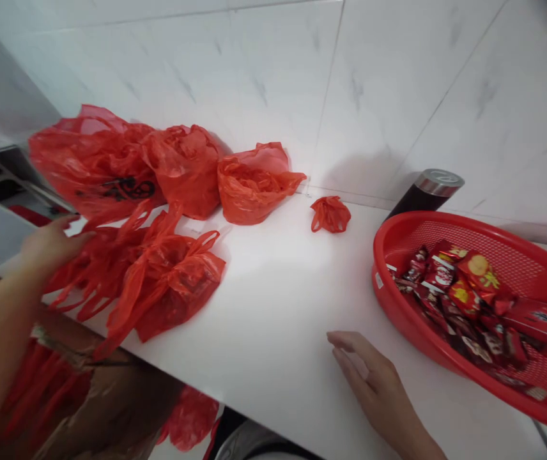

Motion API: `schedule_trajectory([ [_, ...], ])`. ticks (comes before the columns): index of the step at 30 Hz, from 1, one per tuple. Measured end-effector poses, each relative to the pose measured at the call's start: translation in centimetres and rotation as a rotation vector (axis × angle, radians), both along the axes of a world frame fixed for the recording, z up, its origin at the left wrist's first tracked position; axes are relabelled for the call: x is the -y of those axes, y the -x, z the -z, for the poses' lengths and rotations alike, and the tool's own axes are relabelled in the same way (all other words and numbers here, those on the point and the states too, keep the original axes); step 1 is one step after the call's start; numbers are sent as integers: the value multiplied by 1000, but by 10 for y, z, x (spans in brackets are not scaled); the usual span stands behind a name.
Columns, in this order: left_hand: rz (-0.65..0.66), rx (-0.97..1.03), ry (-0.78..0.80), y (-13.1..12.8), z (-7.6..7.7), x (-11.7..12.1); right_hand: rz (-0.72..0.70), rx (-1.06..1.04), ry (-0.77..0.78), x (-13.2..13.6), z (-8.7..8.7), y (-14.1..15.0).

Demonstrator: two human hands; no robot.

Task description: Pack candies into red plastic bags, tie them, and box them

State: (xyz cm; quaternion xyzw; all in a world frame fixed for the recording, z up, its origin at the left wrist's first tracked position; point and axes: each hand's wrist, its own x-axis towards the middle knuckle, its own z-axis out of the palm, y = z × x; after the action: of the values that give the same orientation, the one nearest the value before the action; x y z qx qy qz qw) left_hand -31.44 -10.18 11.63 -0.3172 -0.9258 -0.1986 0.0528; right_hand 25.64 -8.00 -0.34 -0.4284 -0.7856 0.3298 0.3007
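My left hand [48,248] is at the left end of the white counter, its fingers closed on the edge of a heap of thin red plastic bags [98,268]. Part of those fingers is hidden by the plastic. Against the heap lies a tied red plastic bag [180,287] with something inside that I cannot make out. My right hand [374,383] hovers near the counter's front edge, thumb apart from the fingers, holding nothing. Right of it stands a red plastic basket [417,335] with several wrapped snacks [475,300] in red and brown packets.
Along the tiled wall stand filled red bags: a large one [96,163], a middle one [187,169] and a smaller one [254,188]. A small knotted bag [331,214] lies near a dark flask [422,191]. Below the counter is a cardboard box [110,409] with red bags.
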Motion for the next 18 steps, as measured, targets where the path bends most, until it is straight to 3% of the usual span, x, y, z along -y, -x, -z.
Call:
schedule_trajectory([
  [3,137,-65,-76,-48,-17,-32,4,-13,-49,-2,-13,2],
  [5,368,-16,-81,-98,-20,-66,-7,-41,-65,-2,-20,6],
  [7,602,55,-67,-160,-10,-108,-31,-77,-68,1,-25,12],
  [10,857,199,15,-258,25,-176,-65,-123,-73,10,-29,20],
  [12,853,282,26,-314,52,-218,-66,-134,-90,17,-30,20],
  [14,791,356,-5,-354,72,-251,-63,-126,-109,24,-30,14],
  [16,745,434,-55,-376,82,-272,-57,-100,-115,30,-27,4],
  [18,745,514,-128,-382,82,-283,-40,-67,-82,33,-25,-9],
])
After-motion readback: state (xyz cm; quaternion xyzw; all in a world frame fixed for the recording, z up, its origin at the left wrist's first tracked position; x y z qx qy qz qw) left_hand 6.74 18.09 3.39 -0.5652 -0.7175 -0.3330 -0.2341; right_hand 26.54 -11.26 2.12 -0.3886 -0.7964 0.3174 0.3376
